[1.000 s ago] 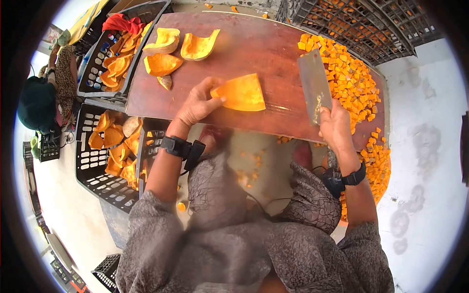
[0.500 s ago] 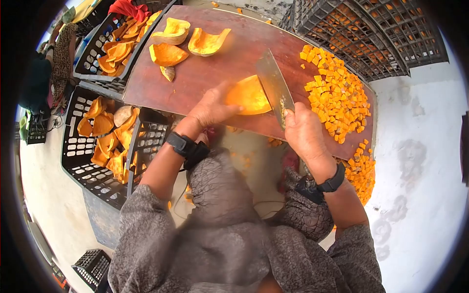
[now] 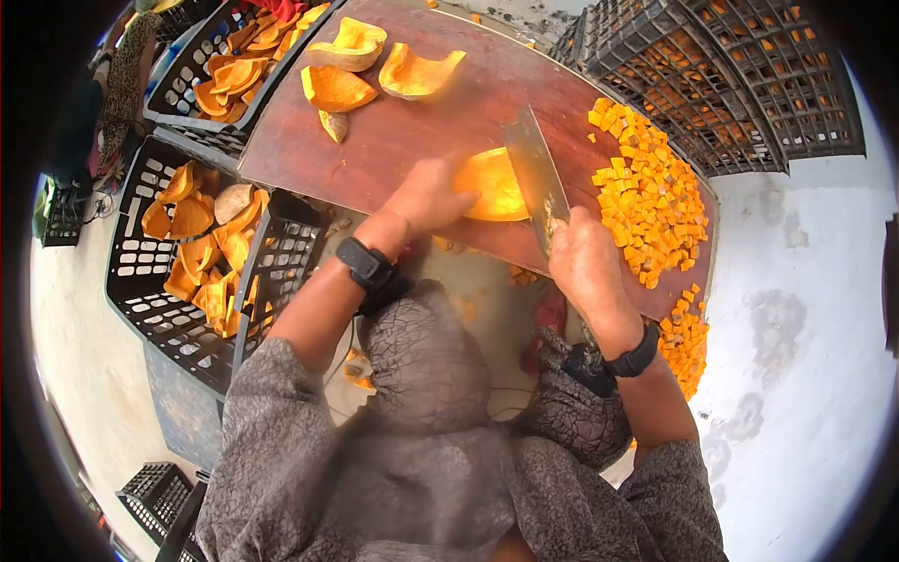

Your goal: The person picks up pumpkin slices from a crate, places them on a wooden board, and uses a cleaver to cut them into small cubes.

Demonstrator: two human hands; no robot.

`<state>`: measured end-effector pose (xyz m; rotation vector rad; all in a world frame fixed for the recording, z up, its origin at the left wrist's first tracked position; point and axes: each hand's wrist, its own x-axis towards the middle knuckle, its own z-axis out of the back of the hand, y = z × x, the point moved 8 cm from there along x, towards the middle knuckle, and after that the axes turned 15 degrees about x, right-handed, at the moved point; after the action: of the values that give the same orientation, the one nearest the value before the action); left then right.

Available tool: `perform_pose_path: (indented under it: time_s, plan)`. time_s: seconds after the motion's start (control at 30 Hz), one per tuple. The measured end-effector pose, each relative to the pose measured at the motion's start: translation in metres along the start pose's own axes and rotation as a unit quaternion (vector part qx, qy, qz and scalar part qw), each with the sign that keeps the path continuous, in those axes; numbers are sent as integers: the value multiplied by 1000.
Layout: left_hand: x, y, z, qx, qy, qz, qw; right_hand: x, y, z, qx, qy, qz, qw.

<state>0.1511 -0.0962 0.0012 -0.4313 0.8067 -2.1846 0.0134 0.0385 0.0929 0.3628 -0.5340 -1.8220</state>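
Observation:
On the reddish-brown board [image 3: 393, 131] lies a curved orange pumpkin piece [image 3: 492, 187]. My left hand [image 3: 428, 195] grips its left end, thumb along the near side and the fingers partly blurred. At its right end stands the broad blade of a cleaver [image 3: 536, 173], tilted, with small bits stuck near the handle. The fist of my right hand [image 3: 590, 262] is wrapped round the cleaver's handle. To the right of the blade spreads a heap of diced pumpkin [image 3: 651, 201]. Larger pumpkin wedges [image 3: 420, 73] rest at the board's far left, beside a small pumpkin scrap [image 3: 332, 125].
Left of the board, a black crate [image 3: 178, 309] and another black crate [image 3: 187, 80] hold pumpkin pieces. Stacked dark crates [image 3: 693, 84] stand behind at the right, orange showing through. More pumpkin cubes [image 3: 684, 347] sit below the board's right edge, near a white wall [image 3: 796, 281].
The view has shifted a little, so the board's things appear moved to the right. Both hands keep their grips, and the blade stays by the pumpkin piece's right end.

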Motion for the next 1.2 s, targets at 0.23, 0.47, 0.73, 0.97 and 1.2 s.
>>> perform_pose_path:
  time_s: [0.23,0.47,0.73,0.97,1.2]
  plan:
    - [2,2,-4,14,-10,46,999,0,6,-3,-19,2,11,1000]
    - [6,4,-3,30,-46,53,997,8,10,-6,-19,16,-25,999]
    - [4,2,-1,18,-36,28,999,13,33,-12,-13,74,34,997]
    - [-16,-11,12,20,-3,-164,986,13,11,-22,-21,42,-70,996]
    - [-15,-5,-1,67,57,-184,979,10,-2,-11,62,17,-108,992]
